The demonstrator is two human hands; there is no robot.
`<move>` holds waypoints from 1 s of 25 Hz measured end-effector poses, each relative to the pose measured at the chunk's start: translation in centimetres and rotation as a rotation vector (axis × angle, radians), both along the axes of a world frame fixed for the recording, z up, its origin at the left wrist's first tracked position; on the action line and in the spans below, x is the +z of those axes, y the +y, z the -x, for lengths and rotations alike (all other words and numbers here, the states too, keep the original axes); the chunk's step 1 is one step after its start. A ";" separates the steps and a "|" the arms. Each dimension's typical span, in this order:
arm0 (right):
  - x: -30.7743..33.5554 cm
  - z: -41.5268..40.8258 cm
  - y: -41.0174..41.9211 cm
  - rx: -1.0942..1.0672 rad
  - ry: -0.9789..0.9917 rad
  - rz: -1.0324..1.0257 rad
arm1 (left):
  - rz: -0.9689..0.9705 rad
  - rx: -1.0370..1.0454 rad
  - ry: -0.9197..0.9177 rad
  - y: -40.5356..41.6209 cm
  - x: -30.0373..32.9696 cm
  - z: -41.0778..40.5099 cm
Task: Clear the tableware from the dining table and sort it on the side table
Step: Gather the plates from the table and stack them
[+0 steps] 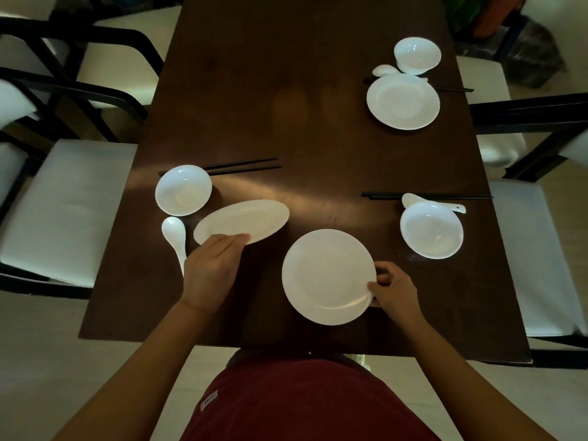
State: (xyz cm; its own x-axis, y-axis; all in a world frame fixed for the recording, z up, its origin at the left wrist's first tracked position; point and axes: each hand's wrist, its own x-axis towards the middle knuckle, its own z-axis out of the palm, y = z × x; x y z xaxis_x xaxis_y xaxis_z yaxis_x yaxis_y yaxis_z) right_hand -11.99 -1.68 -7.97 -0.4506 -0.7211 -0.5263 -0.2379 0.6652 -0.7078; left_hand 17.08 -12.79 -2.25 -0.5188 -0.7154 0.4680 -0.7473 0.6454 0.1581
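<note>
My left hand grips the near edge of a white plate, which is tilted up off the dark dining table. A second white plate is held at its right rim by my right hand and lifted slightly near the table's front. On the left stand a white bowl, a white spoon and black chopsticks. To the right are a bowl with a spoon behind it and chopsticks. At the far right sit a plate, a bowl, a spoon and chopsticks.
Chairs with pale cushions stand along both sides: two at the left and two at the right. Dark bags lie on the floor at the far right. The side table is out of view.
</note>
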 end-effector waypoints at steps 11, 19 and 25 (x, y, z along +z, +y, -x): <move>0.0 1.0 -0.1 -0.169 -0.316 -0.036 | -0.045 -0.317 0.095 6.9 -1.4 6.4; 0.7 1.1 -0.3 -0.231 -0.524 -0.057 | -0.151 -0.495 -0.045 7.9 -3.1 7.1; 0.7 1.0 -0.1 -0.208 -0.457 -0.016 | -0.273 -0.550 -0.094 8.9 -4.3 7.6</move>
